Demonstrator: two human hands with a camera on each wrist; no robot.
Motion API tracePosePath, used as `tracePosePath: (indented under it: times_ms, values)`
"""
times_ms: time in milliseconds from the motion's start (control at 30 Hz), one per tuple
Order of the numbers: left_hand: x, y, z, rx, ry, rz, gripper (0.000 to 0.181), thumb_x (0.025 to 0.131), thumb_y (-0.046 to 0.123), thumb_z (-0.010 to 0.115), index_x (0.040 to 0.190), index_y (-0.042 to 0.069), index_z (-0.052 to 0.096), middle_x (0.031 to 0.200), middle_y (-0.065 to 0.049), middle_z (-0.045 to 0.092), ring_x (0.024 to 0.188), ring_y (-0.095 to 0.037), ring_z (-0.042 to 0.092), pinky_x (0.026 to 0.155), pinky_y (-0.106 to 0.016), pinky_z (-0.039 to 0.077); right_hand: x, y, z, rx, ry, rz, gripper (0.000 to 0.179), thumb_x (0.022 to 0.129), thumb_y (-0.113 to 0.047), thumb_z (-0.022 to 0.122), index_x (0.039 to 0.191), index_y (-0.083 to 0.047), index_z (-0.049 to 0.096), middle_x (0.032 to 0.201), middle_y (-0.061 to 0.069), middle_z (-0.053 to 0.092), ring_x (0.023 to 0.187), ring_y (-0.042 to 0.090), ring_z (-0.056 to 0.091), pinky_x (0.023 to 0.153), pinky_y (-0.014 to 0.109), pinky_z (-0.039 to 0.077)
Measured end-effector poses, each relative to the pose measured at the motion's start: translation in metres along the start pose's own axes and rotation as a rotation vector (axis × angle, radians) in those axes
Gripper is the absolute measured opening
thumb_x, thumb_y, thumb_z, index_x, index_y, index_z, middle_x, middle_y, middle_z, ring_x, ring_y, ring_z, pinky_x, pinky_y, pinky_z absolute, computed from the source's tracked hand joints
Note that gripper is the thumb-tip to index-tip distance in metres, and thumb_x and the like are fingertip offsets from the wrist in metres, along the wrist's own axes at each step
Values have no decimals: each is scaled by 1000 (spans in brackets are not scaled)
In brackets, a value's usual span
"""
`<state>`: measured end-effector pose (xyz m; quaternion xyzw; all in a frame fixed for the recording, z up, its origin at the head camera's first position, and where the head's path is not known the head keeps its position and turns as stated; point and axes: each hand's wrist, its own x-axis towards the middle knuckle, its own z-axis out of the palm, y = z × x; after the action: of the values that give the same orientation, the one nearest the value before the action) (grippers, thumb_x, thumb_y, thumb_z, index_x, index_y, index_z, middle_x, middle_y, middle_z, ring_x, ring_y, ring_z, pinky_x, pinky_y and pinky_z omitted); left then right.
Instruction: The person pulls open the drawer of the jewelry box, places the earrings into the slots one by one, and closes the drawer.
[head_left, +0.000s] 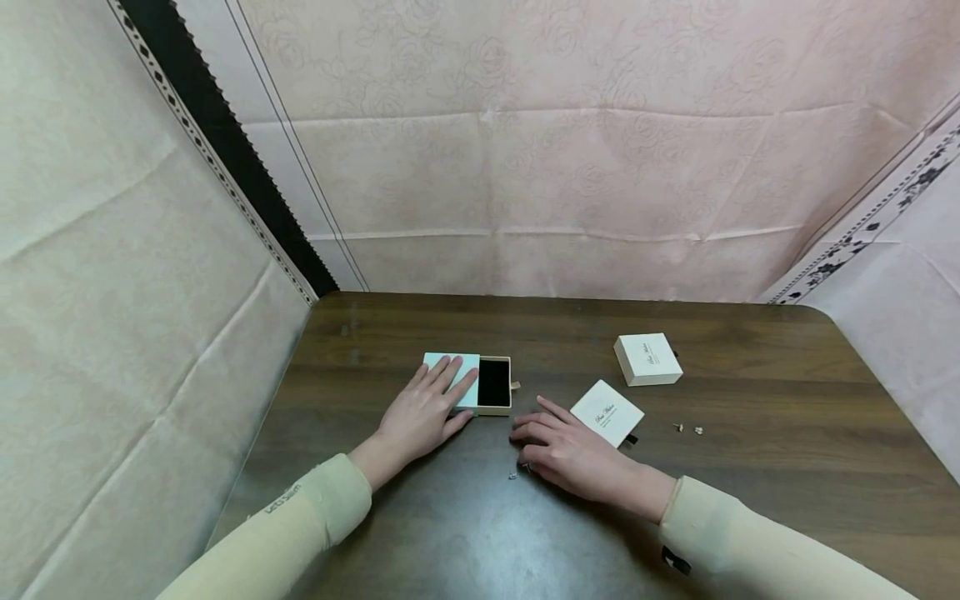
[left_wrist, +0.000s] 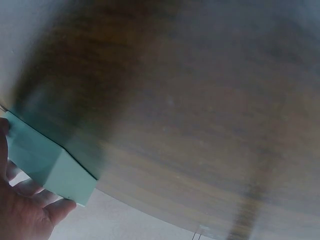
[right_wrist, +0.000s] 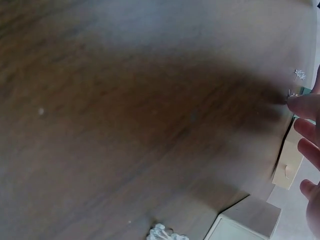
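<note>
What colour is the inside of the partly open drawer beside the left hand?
Black. The drawer's inside shows best in the head view.

The wood-grain table (head_left: 787, 450) is backed by a creased pink rose-patterned cloth (head_left: 570, 179). Its left is flanked by a pale cloth (head_left: 127, 350) beside a black strip (head_left: 222, 137), and its right by a white cloth (head_left: 892, 308) trimmed with a black floral border (head_left: 885, 215). Toward the table's far right corner, a lettered white box (head_left: 648, 360) is set.
</note>
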<state>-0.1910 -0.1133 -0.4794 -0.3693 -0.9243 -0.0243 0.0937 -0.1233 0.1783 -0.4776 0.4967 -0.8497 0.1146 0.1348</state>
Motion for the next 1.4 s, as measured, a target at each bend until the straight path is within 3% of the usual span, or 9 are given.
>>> tracePosePath:
  times_ms: [700, 900, 1167, 1400]
  values:
    - [0, 1, 0, 15, 22, 10, 66, 108, 46, 64, 164, 15, 46, 164, -20, 47, 152, -37, 46, 121, -57, 40, 0, 0, -1, -52, 30, 84, 20, 88, -12, 86, 80, -16, 69, 121, 3, 73, 126, 26, 65, 116, 64, 43]
    - [-1, 1, 1, 10, 55, 18, 65, 106, 46, 66, 161, 15, 51, 161, -21, 50, 150, -38, 48, 119, -58, 42, 0, 5, -5, -83, 32, 120, 23, 86, -10, 87, 76, -16, 67, 120, 5, 73, 126, 29, 66, 116, 63, 42]
    - [-1, 0, 2, 16, 64, 24, 66, 106, 47, 67, 161, 15, 50, 161, -21, 50, 150, -38, 48, 119, -58, 42, -1, 5, -4, -55, 26, 116, 18, 85, -10, 85, 78, -15, 69, 122, 6, 73, 126, 30, 65, 114, 64, 44]
    - [0, -1, 3, 24, 45, 20, 67, 107, 46, 64, 163, 14, 47, 163, -21, 48, 151, -37, 46, 120, -56, 41, -1, 13, -18, -22, 22, 125, 18, 85, -8, 87, 88, -14, 71, 125, 11, 72, 129, 33, 64, 115, 65, 42]
